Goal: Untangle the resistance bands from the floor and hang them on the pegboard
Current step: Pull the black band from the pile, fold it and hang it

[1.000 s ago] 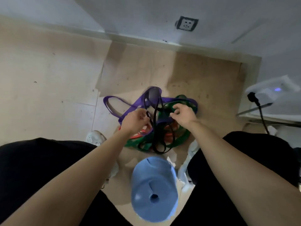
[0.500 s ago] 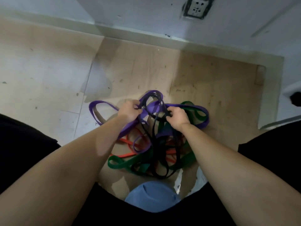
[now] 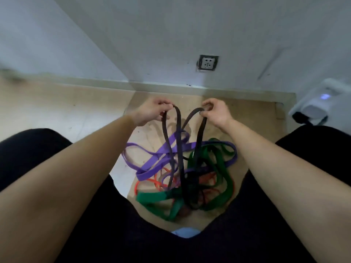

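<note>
Head view. Step in hand: untangling, early stage; nothing is hung yet and no pegboard is in view.
- Left hand [image 3: 150,111]: grip clamped, fingers curled over one raised loop of the black resistance band [image 3: 164,128].
- Right hand [image 3: 216,112]: grip pinched on a second loop of the same band.
- Below and between both grips: black strands drop into the heap on the floor [image 3: 57,114], threading the purple band [image 3: 152,168], green band [image 3: 152,197] and orange band [image 3: 157,184].
- Next move, by judgement: lift and part the grips, then trace the crossings before pulling so no knot tightens.
</note>
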### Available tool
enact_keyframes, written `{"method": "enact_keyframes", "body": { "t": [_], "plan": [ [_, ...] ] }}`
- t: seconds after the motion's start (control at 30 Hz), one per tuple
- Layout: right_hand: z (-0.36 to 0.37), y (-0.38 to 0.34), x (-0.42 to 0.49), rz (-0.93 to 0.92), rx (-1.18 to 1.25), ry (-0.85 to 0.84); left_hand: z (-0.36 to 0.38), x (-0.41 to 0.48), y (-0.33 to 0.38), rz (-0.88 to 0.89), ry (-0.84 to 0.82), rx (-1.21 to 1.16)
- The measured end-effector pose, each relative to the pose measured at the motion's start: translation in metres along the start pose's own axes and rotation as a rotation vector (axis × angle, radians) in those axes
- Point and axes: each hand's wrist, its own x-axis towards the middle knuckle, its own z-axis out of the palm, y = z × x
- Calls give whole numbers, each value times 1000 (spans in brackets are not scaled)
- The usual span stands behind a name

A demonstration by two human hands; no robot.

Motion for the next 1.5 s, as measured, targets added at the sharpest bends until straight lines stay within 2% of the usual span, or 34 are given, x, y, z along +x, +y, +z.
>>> {"method": "enact_keyframes", "body": {
  "t": [0.23,0.43,0.5,0.57,0.63,0.7,0.87,1.1,1.2,1.27,1.33,1.5],
  "plan": [
    [-73,-64,-15,-183,-75,151,-44,-48,100,176,232,87],
    [-115,-110,-33,-239,7,327,-73,-78,161,368,497,101],
    [-126,-125,-39,-244,-36,314,-82,-85,174,401,569,39],
    [-136,-141,-46,-203,-214,154,-91,-88,184,407,617,-12],
    [-141,-158,-56,-133,-367,-45,-98,-88,189,392,599,30],
    [-141,-172,-61,-141,-381,-138,-101,-84,192,388,543,81],
    [-108,-188,-55,-272,-103,-246,-89,-64,203,413,382,102],
    [-63,-179,28,-173,250,-345,-86,-12,183,318,236,112],
    [-73,-180,68,-109,236,-491,-99,14,163,255,213,52],
    [-85,-182,81,-107,206,-567,-104,21,149,231,139,58],
    [-93,-185,84,-106,214,-611,-106,23,141,209,75,48],
    [-89,-191,72,-154,270,-652,-119,6,129,285,69,15]
  ]
}}
